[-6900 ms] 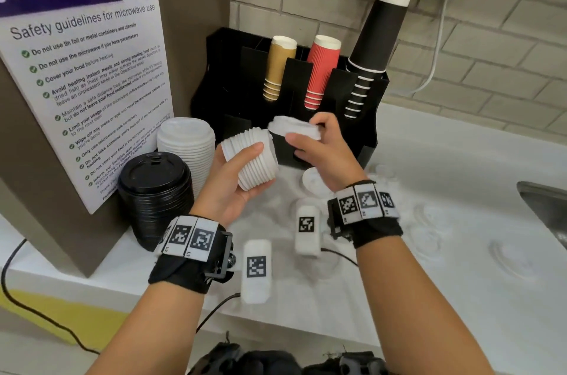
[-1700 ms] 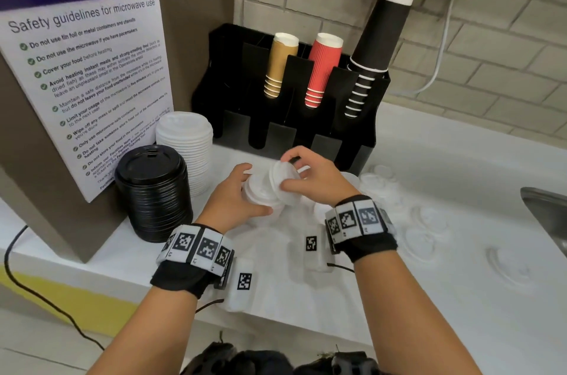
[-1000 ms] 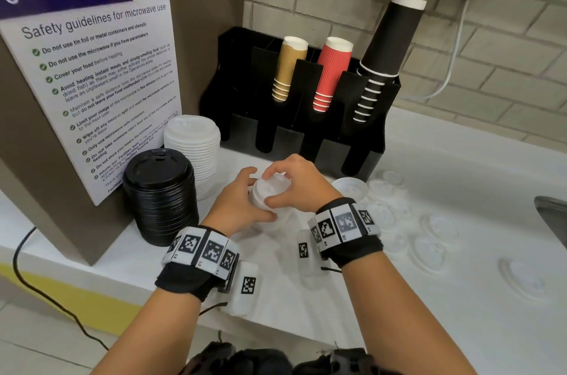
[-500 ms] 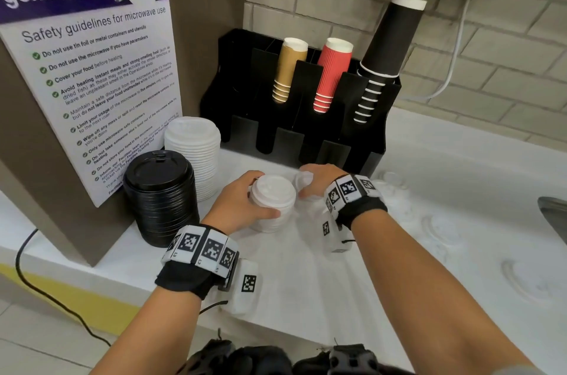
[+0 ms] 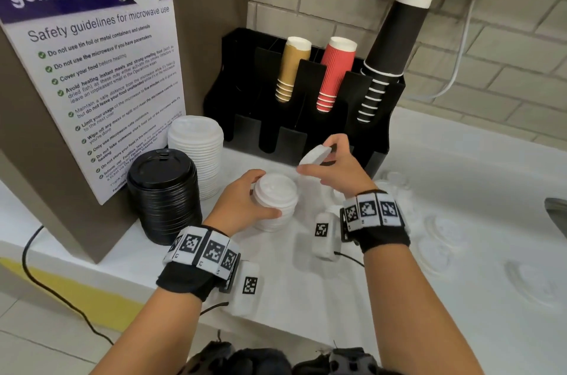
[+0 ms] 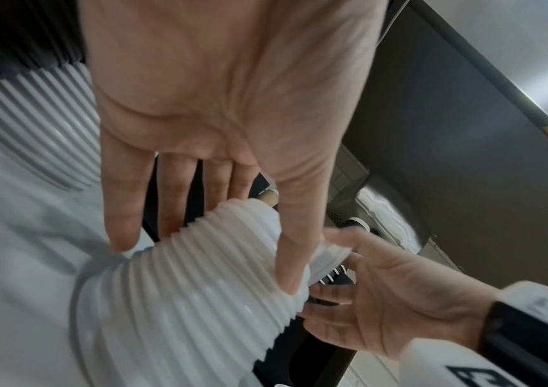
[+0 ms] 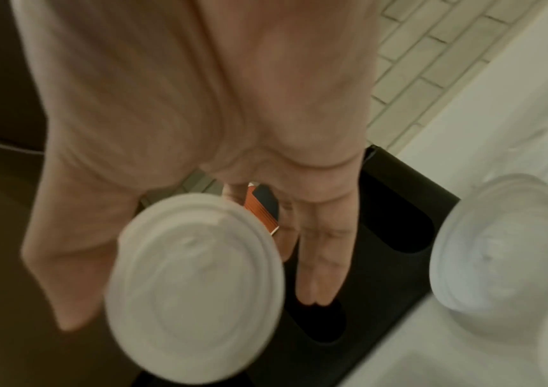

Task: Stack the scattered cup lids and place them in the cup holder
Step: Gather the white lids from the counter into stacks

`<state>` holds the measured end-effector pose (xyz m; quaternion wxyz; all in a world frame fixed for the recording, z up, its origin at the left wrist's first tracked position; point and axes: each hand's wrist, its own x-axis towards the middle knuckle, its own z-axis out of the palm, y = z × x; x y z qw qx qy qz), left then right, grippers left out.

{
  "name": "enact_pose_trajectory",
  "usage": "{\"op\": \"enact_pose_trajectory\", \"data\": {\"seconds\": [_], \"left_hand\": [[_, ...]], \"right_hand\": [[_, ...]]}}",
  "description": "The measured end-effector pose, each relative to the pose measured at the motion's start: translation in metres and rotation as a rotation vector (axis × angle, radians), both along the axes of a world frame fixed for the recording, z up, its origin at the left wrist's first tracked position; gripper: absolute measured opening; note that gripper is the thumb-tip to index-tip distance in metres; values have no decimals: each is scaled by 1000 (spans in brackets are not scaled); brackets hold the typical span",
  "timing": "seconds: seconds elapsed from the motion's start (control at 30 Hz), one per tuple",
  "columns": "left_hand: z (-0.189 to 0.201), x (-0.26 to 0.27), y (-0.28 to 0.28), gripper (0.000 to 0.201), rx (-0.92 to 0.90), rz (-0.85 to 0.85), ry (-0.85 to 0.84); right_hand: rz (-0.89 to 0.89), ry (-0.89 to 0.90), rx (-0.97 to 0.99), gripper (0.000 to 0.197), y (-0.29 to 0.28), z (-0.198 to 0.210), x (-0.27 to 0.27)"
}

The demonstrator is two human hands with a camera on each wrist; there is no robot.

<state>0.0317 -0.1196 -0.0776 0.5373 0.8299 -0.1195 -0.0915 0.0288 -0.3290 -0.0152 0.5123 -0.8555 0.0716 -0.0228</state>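
Stacking is underway: the left grip (image 5: 245,202) is wrapping around the stack (image 5: 276,202) standing on the table (image 5: 460,328). Just right of it, the right grip (image 5: 334,164) is pinching a tilted lid (image 5: 314,155), which probably needs levelling and seating on top; the holder (image 5: 306,92) is standing just behind.

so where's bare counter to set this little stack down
Bare counter lies near the front edge, between both wrists, and right where the small lid stack stands. Crowded: loose lids rightward, black lid stack and tall white stack leftward.
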Motion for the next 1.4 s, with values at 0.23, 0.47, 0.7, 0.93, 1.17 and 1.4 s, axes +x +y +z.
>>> {"op": "enact_pose_trajectory", "data": {"seconds": [0.23,0.47,0.7,0.93,1.17,1.4], "left_hand": [[-3,0,1,83,-25,8,11],[-4,-2,-3,99,-64,27,35],[-4,-2,-4,98,-64,28,26],[-2,-4,-4,80,-65,8,-21],[2,-5,-3,86,-48,-33,-37],[0,-3,-5,67,-31,-59,-34]], "right_hand": [[11,-146,111,57,23,-26,-24],[165,33,88,74,32,-40,-32],[269,-26,10,66,34,-32,-34],[317,0,-51,53,38,-29,-35],[349,61,-66,54,32,-22,-35],[-254,315,-572,38,-26,-4,-10]]}}
